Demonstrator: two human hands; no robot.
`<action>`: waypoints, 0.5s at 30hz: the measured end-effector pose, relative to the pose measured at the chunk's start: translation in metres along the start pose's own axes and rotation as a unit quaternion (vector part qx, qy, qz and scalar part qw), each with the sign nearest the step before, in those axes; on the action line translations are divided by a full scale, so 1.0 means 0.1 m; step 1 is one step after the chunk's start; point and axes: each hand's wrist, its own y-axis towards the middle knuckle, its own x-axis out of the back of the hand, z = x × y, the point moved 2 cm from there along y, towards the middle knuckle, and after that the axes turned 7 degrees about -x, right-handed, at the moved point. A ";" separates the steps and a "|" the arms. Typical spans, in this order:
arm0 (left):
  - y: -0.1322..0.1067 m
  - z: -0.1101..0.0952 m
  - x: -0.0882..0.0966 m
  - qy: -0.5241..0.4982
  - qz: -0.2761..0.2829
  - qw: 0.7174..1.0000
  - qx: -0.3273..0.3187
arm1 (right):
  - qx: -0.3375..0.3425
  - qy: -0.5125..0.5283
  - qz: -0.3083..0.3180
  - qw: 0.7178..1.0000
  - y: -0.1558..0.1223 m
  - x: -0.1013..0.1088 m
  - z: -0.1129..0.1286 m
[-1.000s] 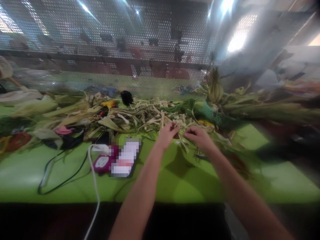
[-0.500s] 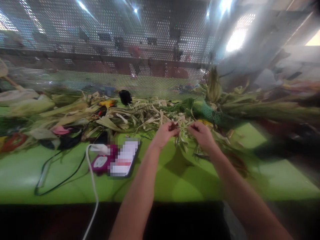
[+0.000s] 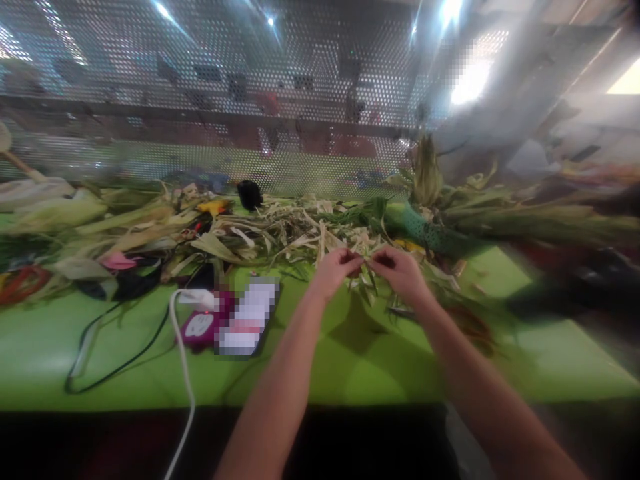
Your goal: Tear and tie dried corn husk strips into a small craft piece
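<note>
My left hand (image 3: 336, 272) and my right hand (image 3: 400, 272) meet above the green table, fingertips nearly touching. Both are closed in a pinch on a small bunch of pale green corn husk strips (image 3: 369, 292), whose loose ends hang below the fingers. What exactly each fingertip grips is too small to make out. Right behind the hands lies a heap of dry shredded husk (image 3: 305, 230). A shadow falls on the tabletop (image 3: 357, 373) beneath them.
Left of my forearm lie a phone (image 3: 250, 317), a purple power bank (image 3: 203, 327) and a white charging cable (image 3: 185, 373). Long husks (image 3: 65, 217) cover the left back. A green perforated holder (image 3: 420, 227) stands right, before a perforated metal screen (image 3: 300, 153).
My hands have come closer together; the right hand has moved left toward the left, narrowing the gap between the fingertips. The things on the table stay put.
</note>
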 end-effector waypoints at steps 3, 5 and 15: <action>-0.01 -0.01 0.01 -0.003 0.001 1.000 0.006 | -0.032 0.042 0.010 0.999 -0.01 0.03 0.02; -0.01 -0.01 0.01 -0.021 -0.005 1.000 0.008 | -0.066 0.091 0.040 0.993 -0.02 0.04 0.02; -0.02 -0.03 0.00 -0.020 -0.027 0.999 -0.011 | -0.185 0.251 0.129 0.942 -0.05 -0.08 -0.07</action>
